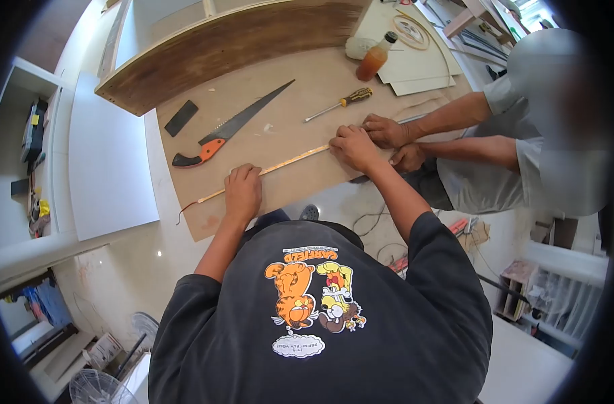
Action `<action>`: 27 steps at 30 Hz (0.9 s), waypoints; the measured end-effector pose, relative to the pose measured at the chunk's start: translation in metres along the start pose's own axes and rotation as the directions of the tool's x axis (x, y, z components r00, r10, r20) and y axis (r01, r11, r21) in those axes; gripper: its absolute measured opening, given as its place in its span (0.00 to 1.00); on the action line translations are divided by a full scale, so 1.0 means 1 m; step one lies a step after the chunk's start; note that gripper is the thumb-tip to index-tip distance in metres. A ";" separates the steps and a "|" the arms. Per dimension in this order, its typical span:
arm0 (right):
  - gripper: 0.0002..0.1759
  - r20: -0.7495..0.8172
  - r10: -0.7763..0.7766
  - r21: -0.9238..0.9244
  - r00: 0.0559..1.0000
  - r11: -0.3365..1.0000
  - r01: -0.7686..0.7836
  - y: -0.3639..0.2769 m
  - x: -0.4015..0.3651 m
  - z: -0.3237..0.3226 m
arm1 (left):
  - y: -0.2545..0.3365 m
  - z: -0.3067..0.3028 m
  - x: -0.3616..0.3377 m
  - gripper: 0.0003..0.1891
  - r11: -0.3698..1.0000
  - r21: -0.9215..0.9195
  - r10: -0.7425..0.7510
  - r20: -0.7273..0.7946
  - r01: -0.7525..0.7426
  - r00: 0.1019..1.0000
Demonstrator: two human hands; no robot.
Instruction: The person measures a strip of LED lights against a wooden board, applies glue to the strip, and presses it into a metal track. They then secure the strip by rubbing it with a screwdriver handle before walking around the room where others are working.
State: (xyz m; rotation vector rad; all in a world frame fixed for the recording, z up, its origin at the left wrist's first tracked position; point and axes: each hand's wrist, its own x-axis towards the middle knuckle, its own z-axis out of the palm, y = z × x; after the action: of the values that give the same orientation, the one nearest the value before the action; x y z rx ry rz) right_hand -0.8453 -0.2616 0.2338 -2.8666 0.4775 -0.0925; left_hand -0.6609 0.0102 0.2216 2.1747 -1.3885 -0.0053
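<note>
A thin yellowish strip (295, 160) with a short red wire at its left end lies slantwise along the near part of a brown board (199, 225). My left hand (243, 192) presses on the strip near its left part, fingers bent and close together. Farther right, my right hand (353, 148) holds the strip, its fingers closed over it. Right beside it are the co-worker's two hands, one (385, 130) touching or nearly touching mine, the other (408, 157) at the board's edge. What those hands hold is hidden.
On the board lie a saw (233, 126) with an orange and black handle, a dark block (181, 118), a screwdriver (338, 105) and a bottle (377, 58) of amber liquid. A brown wooden panel (233, 50) stands behind. The co-worker leans in from the right.
</note>
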 end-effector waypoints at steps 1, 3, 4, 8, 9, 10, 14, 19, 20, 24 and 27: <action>0.11 0.034 0.001 0.009 0.999 1.000 -0.002 0.001 0.003 0.002 | -0.001 -0.002 0.000 0.11 1.000 -0.013 -0.016 -0.004 0.016 1.000; 0.08 -0.006 0.005 0.072 1.000 0.997 -0.005 0.001 0.007 0.006 | -0.007 -0.004 0.001 0.12 0.999 -0.035 -0.031 0.000 0.031 1.000; 0.07 -0.023 0.012 0.104 1.000 0.995 -0.009 -0.001 0.008 0.007 | -0.010 -0.005 0.001 0.12 0.999 -0.044 -0.032 0.008 0.033 0.999; 0.07 0.037 -0.107 0.031 0.994 0.994 0.106 -0.001 0.012 0.004 | -0.023 -0.015 0.003 0.11 0.999 -0.044 -0.024 0.067 0.027 0.997; 0.07 0.054 -0.120 0.011 0.991 0.993 0.119 -0.004 0.013 0.000 | -0.026 -0.018 0.003 0.11 0.999 -0.040 -0.020 0.092 0.024 0.996; 0.08 0.069 -0.132 -0.007 0.989 0.991 0.133 -0.006 0.014 0.000 | -0.028 -0.021 0.002 0.11 0.999 -0.035 -0.015 0.118 0.019 0.993; 0.12 0.143 -0.157 -0.025 0.977 0.987 0.162 -0.007 0.016 0.001 | -0.041 -0.011 -0.006 0.11 0.999 -0.019 0.037 0.128 -0.035 0.991; 0.12 0.155 -0.270 -0.011 0.950 0.961 0.275 -0.019 0.020 -0.010 | -0.040 -0.013 -0.004 0.12 0.998 -0.037 0.049 0.085 -0.046 0.995; 0.12 0.165 -0.261 -0.009 0.951 0.964 0.266 -0.021 0.019 -0.011 | -0.040 -0.012 -0.005 0.12 0.998 -0.037 0.050 0.071 -0.047 0.996; 0.12 0.199 -0.246 0.005 0.949 0.968 0.250 -0.027 0.026 -0.019 | -0.035 -0.013 -0.009 0.12 0.999 0.002 0.033 0.038 -0.033 0.999; 0.10 0.175 -0.257 0.036 0.951 0.966 0.254 -0.021 0.030 -0.018 | -0.024 -0.009 -0.011 0.12 0.999 0.035 0.033 0.041 -0.035 0.999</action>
State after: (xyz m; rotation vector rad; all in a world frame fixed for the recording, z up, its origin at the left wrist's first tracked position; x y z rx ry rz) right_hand -0.8121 -0.2558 0.2574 -2.8732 0.0689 0.1168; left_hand -0.6434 0.0312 0.2152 2.1911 -1.4582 -0.0114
